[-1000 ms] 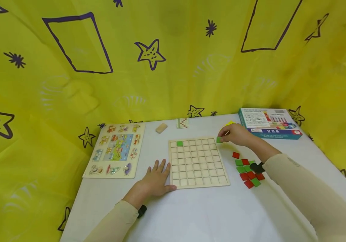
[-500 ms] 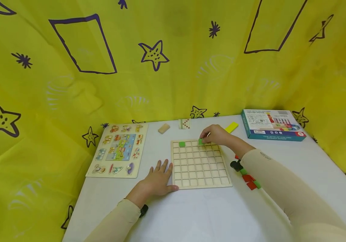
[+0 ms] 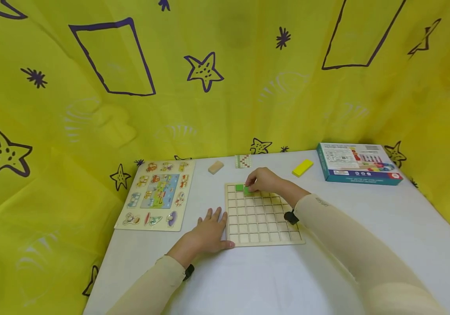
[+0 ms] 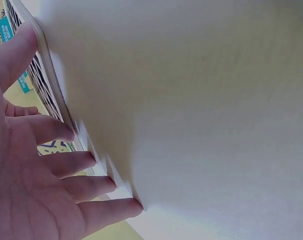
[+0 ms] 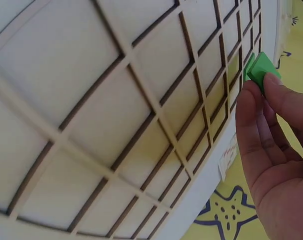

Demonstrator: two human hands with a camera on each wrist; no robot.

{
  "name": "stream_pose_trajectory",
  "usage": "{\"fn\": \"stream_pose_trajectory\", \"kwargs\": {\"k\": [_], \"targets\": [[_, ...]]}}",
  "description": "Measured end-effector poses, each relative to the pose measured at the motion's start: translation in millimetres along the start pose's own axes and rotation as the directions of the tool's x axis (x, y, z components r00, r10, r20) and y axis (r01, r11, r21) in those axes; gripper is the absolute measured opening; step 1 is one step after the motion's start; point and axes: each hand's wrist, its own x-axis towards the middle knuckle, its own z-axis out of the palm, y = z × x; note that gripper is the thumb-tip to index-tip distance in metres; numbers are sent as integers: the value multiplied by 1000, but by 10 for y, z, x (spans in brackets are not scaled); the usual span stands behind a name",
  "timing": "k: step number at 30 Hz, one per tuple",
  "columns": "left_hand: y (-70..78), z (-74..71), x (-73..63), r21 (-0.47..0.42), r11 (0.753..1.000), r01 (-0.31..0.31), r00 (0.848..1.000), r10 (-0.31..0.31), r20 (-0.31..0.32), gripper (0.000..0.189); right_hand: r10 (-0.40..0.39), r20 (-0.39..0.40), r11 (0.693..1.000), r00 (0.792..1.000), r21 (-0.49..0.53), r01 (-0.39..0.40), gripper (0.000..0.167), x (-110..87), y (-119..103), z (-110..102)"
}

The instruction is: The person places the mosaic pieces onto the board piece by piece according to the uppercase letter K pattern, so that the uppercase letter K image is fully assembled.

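Thumb and fingers of my right hand (image 3: 266, 180) pinch a green square tile (image 5: 263, 69) by its edge, over the far left part of a wooden grid board (image 3: 264, 223). Just left of it, a second green tile (image 3: 239, 187) lies in a cell of the far row. My left hand (image 3: 208, 234) rests with straight, spread fingers at the board's left edge, its thumb touching the near left corner. In the left wrist view the fingertips (image 4: 133, 207) of that hand meet the white table.
A picture puzzle board (image 3: 158, 197) lies at the left. Behind the grid board are a wooden block (image 3: 215, 167), a patterned card (image 3: 242, 161) and a yellow block (image 3: 302, 167). A boxed set (image 3: 358, 164) sits at the back right. The right sleeve (image 3: 347, 236) crosses the table.
My right hand has carried the green tile leftward from beyond the board's right edge to beside the placed green tile. The right forearm now hides the red and green tile pile. My left hand stays put.
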Motion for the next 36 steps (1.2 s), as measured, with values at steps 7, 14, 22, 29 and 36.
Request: {"fn": "stream_pose_trajectory", "kwargs": {"k": [7, 14, 22, 29, 36], "targets": [[46, -59, 2, -9, 1000, -12, 1000, 12, -4, 98, 28, 23, 1000, 999, -12, -27, 10, 95, -66, 121], [52, -65, 14, -9, 1000, -19, 1000, 19, -6, 99, 18, 13, 998, 1000, -61, -17, 6, 146, -93, 181], [53, -67, 11, 9, 999, -35, 999, 35, -16, 99, -2, -3, 993, 1000, -120, 1, 5, 165, -94, 210], [46, -71, -4, 6, 999, -31, 999, 32, -20, 99, -15, -14, 986, 1000, -165, 13, 6, 198, -81, 251], [16, -8, 19, 3, 1000, -23, 1000, 24, -10, 99, -4, -20, 987, 1000, -160, 1, 6, 175, -82, 306]]}}
